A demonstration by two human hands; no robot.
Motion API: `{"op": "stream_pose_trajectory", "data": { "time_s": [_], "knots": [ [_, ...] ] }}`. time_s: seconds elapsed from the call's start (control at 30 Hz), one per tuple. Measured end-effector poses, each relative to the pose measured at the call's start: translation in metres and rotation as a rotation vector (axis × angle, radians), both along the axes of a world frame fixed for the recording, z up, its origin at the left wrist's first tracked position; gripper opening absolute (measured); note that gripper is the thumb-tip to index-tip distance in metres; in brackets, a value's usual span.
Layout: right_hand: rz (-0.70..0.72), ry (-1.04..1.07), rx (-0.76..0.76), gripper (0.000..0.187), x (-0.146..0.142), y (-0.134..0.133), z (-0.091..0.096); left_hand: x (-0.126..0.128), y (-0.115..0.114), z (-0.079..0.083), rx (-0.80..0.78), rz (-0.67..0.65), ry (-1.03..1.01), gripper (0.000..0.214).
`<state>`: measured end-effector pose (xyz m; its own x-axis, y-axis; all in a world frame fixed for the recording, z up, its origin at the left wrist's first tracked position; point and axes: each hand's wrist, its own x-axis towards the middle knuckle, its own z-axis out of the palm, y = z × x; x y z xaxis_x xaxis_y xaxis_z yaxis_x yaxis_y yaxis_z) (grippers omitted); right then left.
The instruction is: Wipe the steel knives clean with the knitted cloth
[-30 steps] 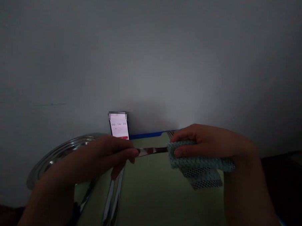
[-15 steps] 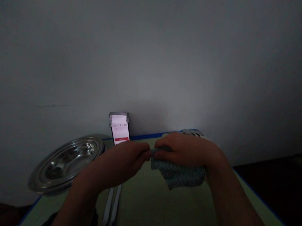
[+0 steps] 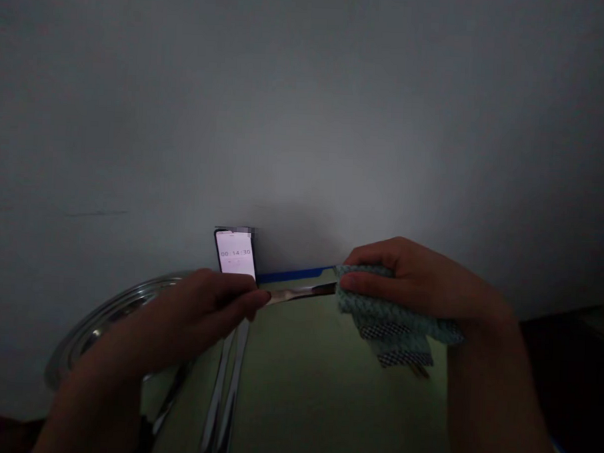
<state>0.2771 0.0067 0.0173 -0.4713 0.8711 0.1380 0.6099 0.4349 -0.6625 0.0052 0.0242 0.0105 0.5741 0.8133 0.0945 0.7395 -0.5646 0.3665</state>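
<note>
The left hand (image 3: pixel 213 306) and right hand (image 3: pixel 404 278) were held apart toward the far edge of the table (image 3: pixel 335 395), backs upward, fingers pinched against thumbs, right wrist sharply bent.

We see dim, grainy light, the wall (image 3: pixel 306 133) palest above the gap between left hand (image 3: pixel 203 312) and right hand (image 3: pixel 404 278). Beyond the left hand, the phone (image 3: pixel 236 256) glows, partly pixelated; left of it, the bowl (image 3: pixel 74 343) glints. Right of the right hand sits near-black shadow.
</note>
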Motion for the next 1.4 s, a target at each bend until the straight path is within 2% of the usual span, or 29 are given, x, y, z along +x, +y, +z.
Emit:
{"op": "stream_pose_trajectory", "data": {
  "time_s": [0.2,0.4,0.6,0.83,1.0,1.2,1.3,1.4],
  "knots": [
    [-0.022,-0.025,-0.026,0.030,0.000,0.003,-0.002,0.019,-0.007,0.004,0.065,0.036,0.084,0.043],
    [0.107,-0.118,-0.026,0.029,-0.007,0.004,0.005,0.023,-0.013,0.006,0.082,0.041,0.100,0.038],
    [0.075,-0.130,0.001,0.031,-0.013,0.004,0.005,0.023,-0.012,0.007,0.085,0.024,0.086,0.037],
    [-0.065,0.038,0.060,0.037,-0.011,0.001,0.005,0.024,-0.007,0.002,-0.031,-0.045,0.033,0.038],
    [0.057,-0.093,-0.087,0.026,-0.009,0.003,0.006,0.023,-0.003,0.000,-0.108,-0.060,0.069,0.037],
    [0.113,-0.312,-0.118,0.032,-0.011,0.009,0.004,0.024,-0.002,-0.006,-0.159,-0.060,0.089,0.038],
    [0.092,-0.283,-0.140,0.030,-0.009,0.011,0.002,0.019,-0.002,-0.003,-0.246,-0.005,0.058,0.041],
    [0.097,-0.184,-0.183,0.029,-0.001,0.012,0.001,0.003,-0.002,0.005,-0.306,0.086,0.023,0.045]
  ]
}}
